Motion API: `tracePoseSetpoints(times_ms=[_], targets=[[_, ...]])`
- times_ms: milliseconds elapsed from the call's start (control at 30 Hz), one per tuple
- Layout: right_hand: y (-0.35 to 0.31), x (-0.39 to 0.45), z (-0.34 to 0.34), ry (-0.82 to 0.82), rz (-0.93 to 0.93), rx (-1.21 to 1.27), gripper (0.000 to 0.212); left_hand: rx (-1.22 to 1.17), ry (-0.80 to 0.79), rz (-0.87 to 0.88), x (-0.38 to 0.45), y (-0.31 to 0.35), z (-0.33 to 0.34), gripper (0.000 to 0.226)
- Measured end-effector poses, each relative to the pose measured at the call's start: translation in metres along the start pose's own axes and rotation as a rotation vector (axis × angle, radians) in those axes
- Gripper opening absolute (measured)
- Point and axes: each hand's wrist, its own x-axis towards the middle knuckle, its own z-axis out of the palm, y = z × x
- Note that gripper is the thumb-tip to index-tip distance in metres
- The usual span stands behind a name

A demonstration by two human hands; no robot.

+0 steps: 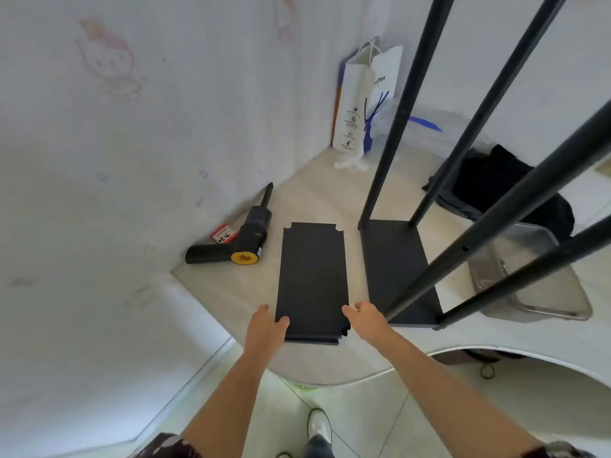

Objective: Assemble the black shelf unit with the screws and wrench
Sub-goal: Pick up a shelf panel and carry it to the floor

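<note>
On the white table [231,285], both hands hold the loose black shelf panel [312,276] at its near corners, left hand [266,325] and right hand [367,317] each gripping an edge beside the half-built frame [396,269], where a careless lift could knock its posts.

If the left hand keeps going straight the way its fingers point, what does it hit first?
Probably nothing soon: the left hand, holding the loose shelf panel, points along the panel's left edge over bare table. The black power tool lies left of that line.
</note>
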Motion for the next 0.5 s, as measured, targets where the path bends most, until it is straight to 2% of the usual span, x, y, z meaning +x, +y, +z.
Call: tracePoseSetpoints(times_ms=[100,233,367,500], targets=[[-0.005,0.014,0.0,-0.07,0.086,0.03,0.046,-0.023,-0.015,-0.07,0.012,0.004,-0.001,0.043],[-0.01,0.027,0.005,-0.133,0.188,0.107,0.04,-0.028,-0.102,-0.079,0.023,0.007,0.003,0.03],[-0.01,0.035,0.009,-0.13,0.233,0.192,0.022,0.038,-0.119,-0.077,0.022,0.005,0.012,0.042],[-0.014,0.037,0.009,-0.124,0.309,0.38,0.016,0.023,-0.116,-0.128,0.023,0.01,0.013,0.04]])
